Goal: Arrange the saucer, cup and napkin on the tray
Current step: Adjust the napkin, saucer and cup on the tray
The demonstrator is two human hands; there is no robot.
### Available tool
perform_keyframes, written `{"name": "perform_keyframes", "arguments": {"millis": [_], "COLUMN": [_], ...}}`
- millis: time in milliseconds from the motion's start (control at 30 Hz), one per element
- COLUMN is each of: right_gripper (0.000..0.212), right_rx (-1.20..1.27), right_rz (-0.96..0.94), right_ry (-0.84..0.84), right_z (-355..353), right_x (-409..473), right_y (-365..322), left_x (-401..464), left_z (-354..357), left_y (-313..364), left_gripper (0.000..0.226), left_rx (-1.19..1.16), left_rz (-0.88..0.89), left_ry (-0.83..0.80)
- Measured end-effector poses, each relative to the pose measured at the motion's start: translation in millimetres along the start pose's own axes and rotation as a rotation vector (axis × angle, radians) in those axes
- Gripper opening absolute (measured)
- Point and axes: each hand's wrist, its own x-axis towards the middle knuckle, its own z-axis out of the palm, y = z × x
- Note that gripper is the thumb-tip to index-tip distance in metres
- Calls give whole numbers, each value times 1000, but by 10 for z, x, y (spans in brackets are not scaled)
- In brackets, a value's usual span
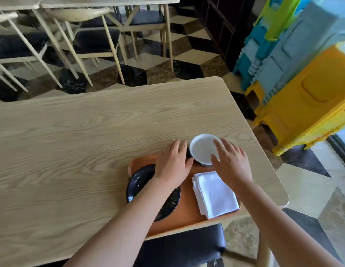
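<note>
An orange tray lies at the near edge of the wooden table. A black saucer rests on the tray's left half, partly under my left forearm. A folded white napkin lies on the tray's right half. A white cup with a dark patterned outside stands at the tray's far edge. My left hand hovers flat with fingers spread, just left of the cup. My right hand is spread over the cup's right rim, thumb at its near side. Whether it touches the cup is unclear.
The light wooden table stretches far to the left and back. A dark chair seat sits under the near edge. Coloured plastic stools are stacked at the right. More chairs and tables stand across the checkered floor.
</note>
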Motion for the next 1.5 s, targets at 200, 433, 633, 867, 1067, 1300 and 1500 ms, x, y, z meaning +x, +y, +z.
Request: {"name": "perform_keyframes", "arguments": {"millis": [200,433,633,867,1067,1300,1500], "right_gripper": [41,38,36,40,43,34,41], "right_rx": [127,404,524,563,562,523,117], "right_rz": [144,177,192,115,100,8,-393], "right_ry": [-156,-67,-36,-60,-61,11,-8], "right_z": [-18,86,135,203,228,133,347], "right_x": [250,310,282,200,165,-22,-636], "right_y": [198,275,276,153,109,203,629], "left_x": [354,421,305,44,-30,-243,-779], "left_z": [48,11,27,71,74,149,646], "left_y": [142,68,-2,-120,-135,-39,462], "left_gripper": [41,42,40,42,40,40,39], "left_rx": [-250,-619,-696,-695,-694,-390,-177], "left_rz": [-144,-303,-316,-334,-326,-203,259], "left_ry": [-47,-87,-59,-2,36,369,174]}}
